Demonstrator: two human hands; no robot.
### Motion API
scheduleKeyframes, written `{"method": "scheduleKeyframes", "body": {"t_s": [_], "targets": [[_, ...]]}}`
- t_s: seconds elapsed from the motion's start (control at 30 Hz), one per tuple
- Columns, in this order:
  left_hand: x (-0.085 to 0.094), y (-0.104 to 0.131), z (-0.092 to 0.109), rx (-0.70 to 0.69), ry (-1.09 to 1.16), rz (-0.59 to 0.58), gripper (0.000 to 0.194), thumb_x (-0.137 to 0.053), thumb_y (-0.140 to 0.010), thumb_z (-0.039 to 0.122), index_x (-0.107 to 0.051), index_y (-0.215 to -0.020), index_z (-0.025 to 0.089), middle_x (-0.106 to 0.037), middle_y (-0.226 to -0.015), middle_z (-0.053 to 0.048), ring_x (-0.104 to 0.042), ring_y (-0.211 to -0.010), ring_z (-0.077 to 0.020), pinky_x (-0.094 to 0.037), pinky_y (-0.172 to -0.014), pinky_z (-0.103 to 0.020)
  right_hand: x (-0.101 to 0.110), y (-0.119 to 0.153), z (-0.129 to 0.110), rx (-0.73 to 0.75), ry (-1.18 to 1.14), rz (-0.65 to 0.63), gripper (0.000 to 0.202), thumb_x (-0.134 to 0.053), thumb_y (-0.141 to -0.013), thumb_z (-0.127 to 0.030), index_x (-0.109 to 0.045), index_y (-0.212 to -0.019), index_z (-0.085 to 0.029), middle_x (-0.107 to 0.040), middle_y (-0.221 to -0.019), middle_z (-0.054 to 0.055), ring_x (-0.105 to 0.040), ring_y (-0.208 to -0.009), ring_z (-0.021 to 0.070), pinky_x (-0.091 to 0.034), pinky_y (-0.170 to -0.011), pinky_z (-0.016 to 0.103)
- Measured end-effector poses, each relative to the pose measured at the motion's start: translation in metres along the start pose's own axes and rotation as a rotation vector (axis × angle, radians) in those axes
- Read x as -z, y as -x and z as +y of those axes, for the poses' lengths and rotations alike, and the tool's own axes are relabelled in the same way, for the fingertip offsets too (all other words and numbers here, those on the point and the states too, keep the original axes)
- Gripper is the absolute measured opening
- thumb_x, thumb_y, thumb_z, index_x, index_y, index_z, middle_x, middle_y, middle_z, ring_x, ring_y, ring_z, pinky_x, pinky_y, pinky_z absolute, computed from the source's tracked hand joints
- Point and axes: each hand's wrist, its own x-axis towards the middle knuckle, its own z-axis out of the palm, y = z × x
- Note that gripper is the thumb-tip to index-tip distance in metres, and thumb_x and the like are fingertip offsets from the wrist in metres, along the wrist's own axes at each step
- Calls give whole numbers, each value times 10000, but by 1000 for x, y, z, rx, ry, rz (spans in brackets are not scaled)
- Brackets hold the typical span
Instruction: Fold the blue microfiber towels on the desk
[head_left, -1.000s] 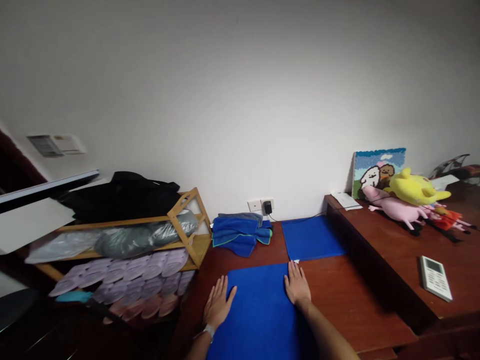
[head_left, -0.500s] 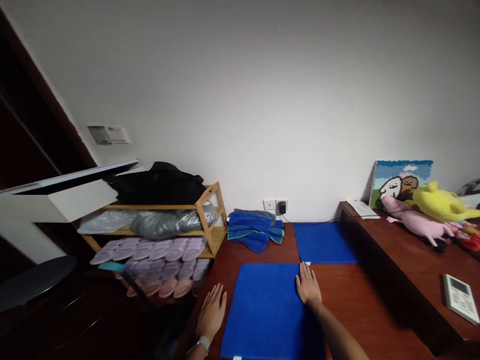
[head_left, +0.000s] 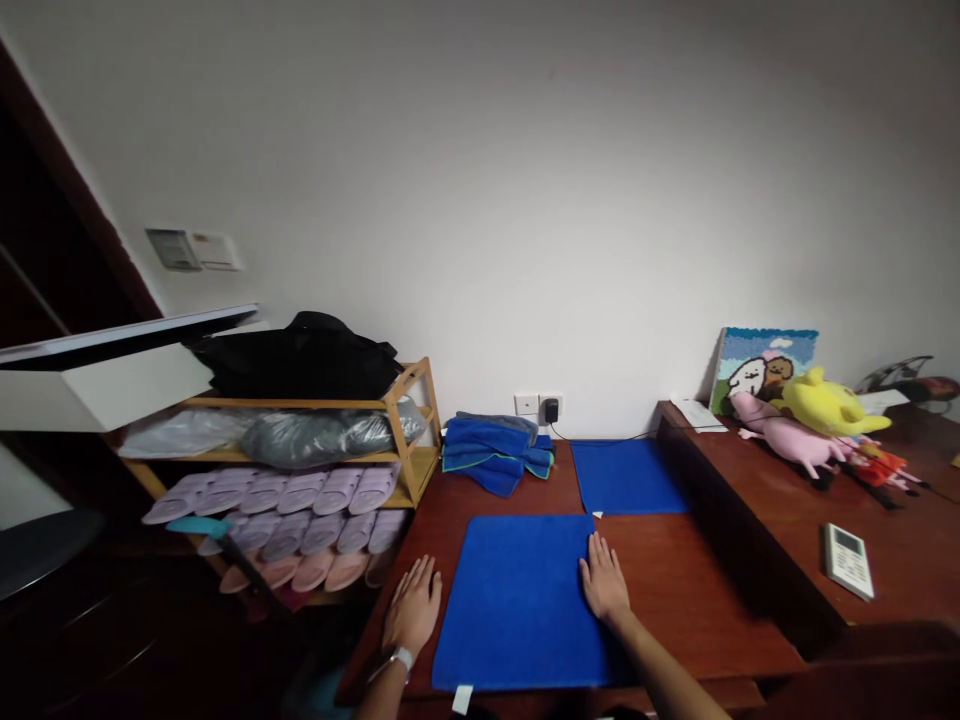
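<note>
A blue towel (head_left: 521, 605) lies spread flat on the reddish-brown wooden table (head_left: 675, 575), a white label poking out at its near edge. My right hand (head_left: 604, 580) rests palm down on the towel's right edge, fingers extended. Just left of the towel, my left hand (head_left: 412, 603) lies flat on the bare wood with its fingers stretched out; a watch band circles that wrist. Neither hand grips anything. Behind, a second blue towel (head_left: 630, 477) is laid flat near the wall. To its left sits a loose pile of blue and grey cloths (head_left: 495, 450).
A wooden shoe rack (head_left: 409, 450) with several slippers and a black bag (head_left: 304, 358) stands left. On the raised surface at right are plush toys (head_left: 821, 405), a dog picture (head_left: 769, 360) and a white remote control (head_left: 849, 560). A black plug (head_left: 551, 410) sits in the wall socket.
The view has shifted slightly, so more of the right-hand surface and the towel's near edge shows. Both hands remain flat in nearly the same places; the towels look unmoved.
</note>
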Motion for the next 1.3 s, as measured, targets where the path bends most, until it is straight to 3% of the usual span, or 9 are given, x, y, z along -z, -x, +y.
{"method": "scheduleKeyframes", "body": {"t_s": [0.43, 0.97, 1.17, 1.3], "targets": [[-9, -3, -9, -16, 8, 49, 583, -326, -959, 437, -659, -1345, 154, -650, -1433, -107, -552, -1385, -275, -394, -1193, -468, 5, 4, -6, 18, 20, 2, 706, -117, -1023, -475, -157, -1629, -114, -127, -1709, 25, -68, -1583, 193, -53, -1284, 388], [-16, -7, -16, -11, -53, -4, 631, -283, -951, 453, -644, -1360, 136, -634, -1452, -110, -541, -1395, -264, -385, -1196, -438, 7, 3, -6, 18, 1, 7, 708, -120, -1023, -469, -157, -1624, -98, -124, -1705, 19, -74, -1583, 192, -48, -1287, 391], [-9, -8, -15, -22, -36, -40, 643, -273, -946, 432, -634, -1356, 91, -616, -1466, -141, -530, -1403, -271, -384, -1197, -444, 7, 3, -7, 20, -28, 21, 703, -130, -1023, -462, -161, -1624, -101, -124, -1705, 23, -76, -1583, 189, -41, -1285, 389], [3, -24, -8, 66, -31, -61, 571, -278, -953, 391, -707, -1230, 136, -717, -1329, -136, -631, -1289, -282, -464, -1125, -442, 7, 2, -6, 27, -51, 29, 691, -138, -1025, -457, -164, -1627, -118, -124, -1704, 22, -70, -1583, 184, -34, -1284, 392]]}}
